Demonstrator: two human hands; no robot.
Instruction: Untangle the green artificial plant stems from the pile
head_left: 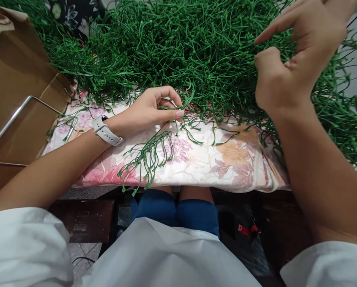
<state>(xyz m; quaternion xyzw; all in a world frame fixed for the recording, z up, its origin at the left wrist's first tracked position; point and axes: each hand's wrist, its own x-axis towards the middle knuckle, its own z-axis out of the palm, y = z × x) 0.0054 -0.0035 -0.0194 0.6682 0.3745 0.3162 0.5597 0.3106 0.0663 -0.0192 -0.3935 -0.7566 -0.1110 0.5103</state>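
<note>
My left hand [157,105], with a white watch band [106,130] on its wrist, pinches a small bunch of green plastic stems [148,155] between thumb and fingers. The thin stems fan out below the hand, their forked tips hanging toward the table's front edge. Higher up on the right, my right hand [304,59] is raised over a large heap of the same green stems [178,44]. Its index finger and thumb are apart with nothing between them; the other fingers are partly cut off by the frame's top edge.
A floral cloth [193,167] covers the table under the heap. At the left stands an opened cardboard box [16,79] beside a bent metal rod [9,121]. Loose stems [223,137] lie scattered along the heap's front. Dark patterned fabric [76,18] shows at the top left.
</note>
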